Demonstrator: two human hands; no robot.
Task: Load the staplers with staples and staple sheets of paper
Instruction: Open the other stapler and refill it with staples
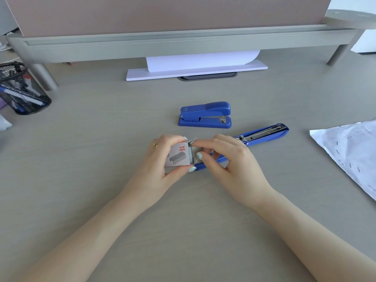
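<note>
Left hand [162,157] grips the staple box [179,156], right hand [225,157] fingers [200,142] pinch its open end, both hiding part of the opened stapler [262,134].

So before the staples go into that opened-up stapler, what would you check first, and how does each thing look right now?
1. Staple box held firmly in the left hand: ok.
2. Box end open, staples showing: ok.
3. Right hand fingers pinching a strip of staples: cannot tell.
4. Open stapler lying flat, metal channel exposed: ok.
5. Channel free of old staples: cannot tell.
6. Closed stapler out of the way: ok, it stands apart behind the hands.
</note>
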